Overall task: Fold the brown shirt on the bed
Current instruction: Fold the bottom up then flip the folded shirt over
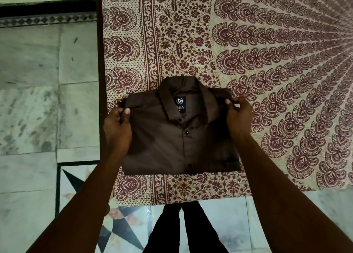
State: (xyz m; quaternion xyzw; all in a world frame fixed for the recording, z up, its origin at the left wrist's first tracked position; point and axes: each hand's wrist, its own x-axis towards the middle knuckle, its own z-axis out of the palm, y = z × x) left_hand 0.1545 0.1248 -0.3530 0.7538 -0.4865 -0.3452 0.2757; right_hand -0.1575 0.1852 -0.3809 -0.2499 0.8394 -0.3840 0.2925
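Low in the middle of the frame, the shirt (181, 136) lay as a folded, squarish packet on the bed (267, 61), close to the bed's near edge and its left edge. It lay front up, buttoned, with a label showing inside the collar.

The left hand (117, 126) pinched the packet's upper-left corner, thumb on top and fingers curled under the cloth. The right hand (237, 115) pinched the upper-right corner the same way, thumb and forefinger clamped on the shoulder edge. Both grips sat just below the collar, on either side of it.

Judging from this, the fold looked all but done, and the hands seemed to be squaring or shifting the packet. The risk lay in the layers tucked beneath: held only by the top two corners, the packet could sag if lifted, and the sleeves and tail folded under could slip out and undo the work. An uneven pull from one hand might skew the shoulders or crease the collar. With the packet so near the bed's edges, a drag toward the lower left of the frame could tip it onto the floor (38, 80).

The collar pointed toward the top of the frame, the folded hem toward the bottom. The placket ran up and down the frame, tilted slightly, and I took that line as the long axis, though the packet was nearly as wide as tall.
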